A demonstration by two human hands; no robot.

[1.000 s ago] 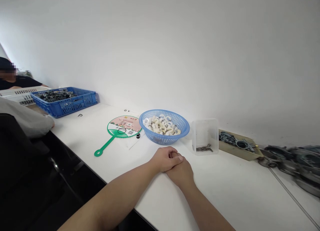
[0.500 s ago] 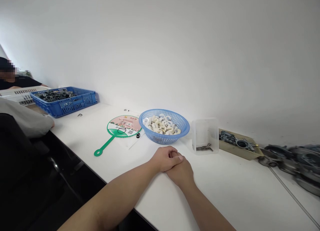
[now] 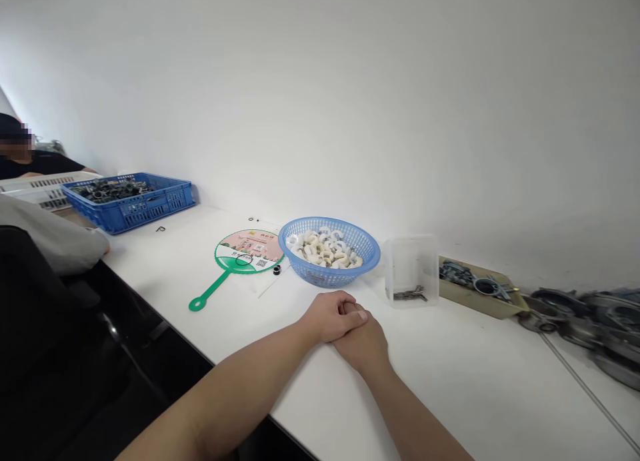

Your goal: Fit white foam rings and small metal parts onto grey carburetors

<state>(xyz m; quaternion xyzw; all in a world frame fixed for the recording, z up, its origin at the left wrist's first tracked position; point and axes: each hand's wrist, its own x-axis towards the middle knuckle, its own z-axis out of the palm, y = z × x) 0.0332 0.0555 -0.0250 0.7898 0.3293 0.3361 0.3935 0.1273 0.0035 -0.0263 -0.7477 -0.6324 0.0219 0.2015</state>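
Head view, looking down along a white table (image 3: 480, 388) set against a white wall (image 3: 320, 94). Left hand (image 3: 330, 316) lying across right hand (image 3: 361, 344), both together and resting on the table near its edge, nothing visibly gripped; fingers (image 3: 357, 316) loose, so apparently a pause, not a hold on anything. Nearest thing: blue basket (image 3: 353, 229) just beyond the hands, untouched, heaped with white rings (image 3: 325, 249), probably placed there for easy reach. Right of basket, clear box (image 3: 411, 256) against the wall, a few metal bits (image 3: 410, 294) on its bottom, perhaps a catch for small parts. Farther right, cardboard tray (image 3: 477, 300) of metal parts (image 3: 457, 272), then blurred metal castings (image 3: 585, 321) at the right end, thin rod (image 3: 590, 394) lying near them. Left of basket, paper fan (image 3: 245, 244) with green handle lying flat, small black ring (image 3: 277, 270) just beside it, both apparently set aside. Far left, blue crate (image 3: 150, 211) full of dark metal parts (image 3: 110, 190), white crate (image 3: 40, 196) just beyond it, both closer to a co-worker's sleeve (image 3: 50, 238) than to these hands, likely placed for that seat; second person (image 3: 20, 158) farther off at left edge.
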